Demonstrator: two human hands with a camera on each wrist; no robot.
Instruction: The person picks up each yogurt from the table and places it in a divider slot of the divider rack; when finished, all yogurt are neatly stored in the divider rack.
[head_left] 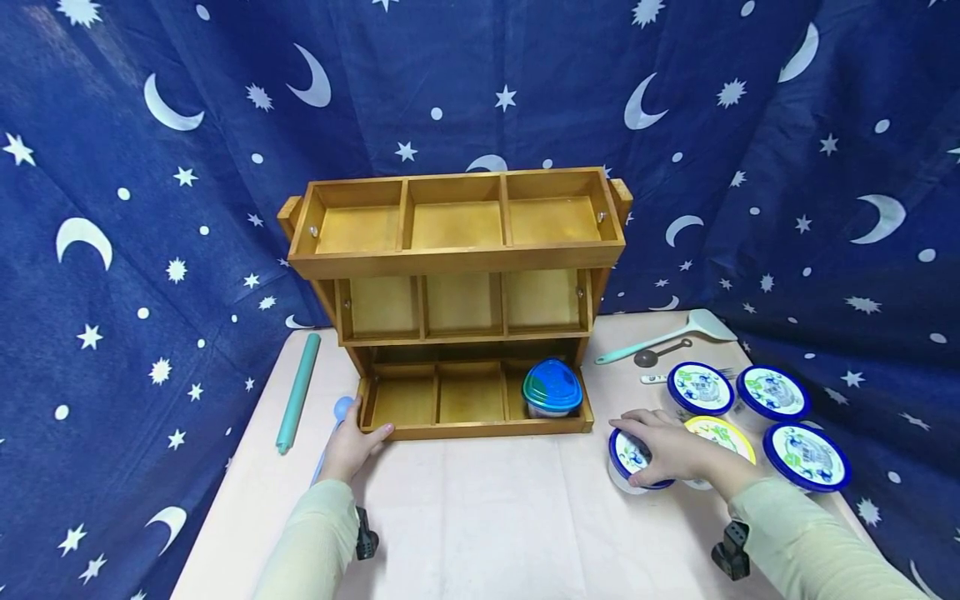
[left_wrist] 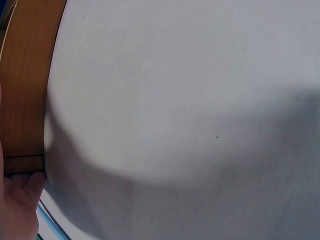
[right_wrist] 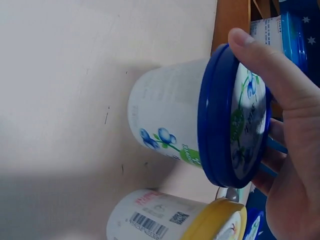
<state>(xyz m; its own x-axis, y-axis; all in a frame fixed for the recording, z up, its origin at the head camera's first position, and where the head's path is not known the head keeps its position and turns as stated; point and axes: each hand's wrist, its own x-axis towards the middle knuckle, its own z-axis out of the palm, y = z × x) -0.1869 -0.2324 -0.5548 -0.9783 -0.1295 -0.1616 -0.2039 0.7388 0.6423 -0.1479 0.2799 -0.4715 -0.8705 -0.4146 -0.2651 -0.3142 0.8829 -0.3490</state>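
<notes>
A three-tier wooden storage box point(head_left: 457, 262) stands opened out, each tier split into three compartments. My left hand point(head_left: 349, 448) holds the lower tier's front left corner, thumb at the front and fingers along the side; the left wrist view shows part of that wooden wall point(left_wrist: 25, 90). With my right hand point(head_left: 678, 450) I grip the blue rim of a white tub point(right_wrist: 170, 105) printed with blueberries, thumb and fingers on opposite sides of its lid. Whether its base touches the table cannot be told. Another tub with a blue-green lid point(head_left: 552, 387) sits in the lower tier's right compartment.
Right of the box stand a yellow-lidded tub point(head_left: 722, 433) and several blue-lidded tubs point(head_left: 806, 457). Behind them lie a mint spatula point(head_left: 667, 337), a brown spoon point(head_left: 660, 354) and a white handle point(head_left: 654, 379). A teal rod point(head_left: 298, 392) and a blue-ended stick point(head_left: 342, 407) lie left.
</notes>
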